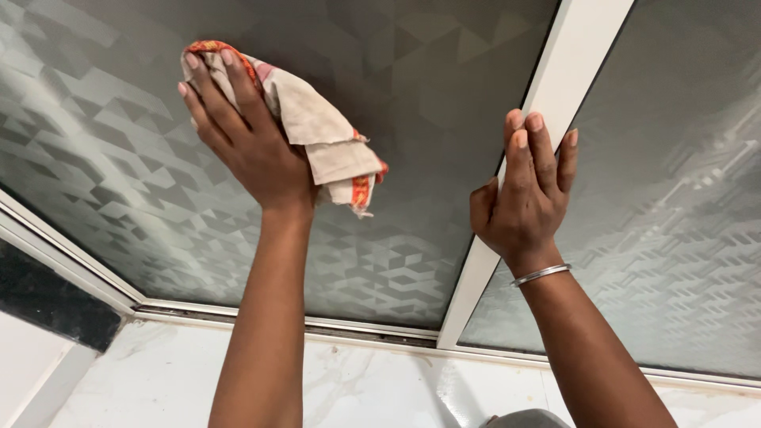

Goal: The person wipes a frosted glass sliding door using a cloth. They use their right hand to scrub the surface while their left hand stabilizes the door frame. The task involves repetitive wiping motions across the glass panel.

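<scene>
I seem to be in a home: frosted, geometric-patterned glass sliding panels [428, 95] in white frames [547, 103] fill the frame, white marble-look floor [158, 380] along the bottom.

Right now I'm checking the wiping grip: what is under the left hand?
Under the left hand a beige cloth with orange edging is pressed against the patterned frosted glass pane. The glass directly beneath the cloth is covered, so its state cannot be seen.
</scene>
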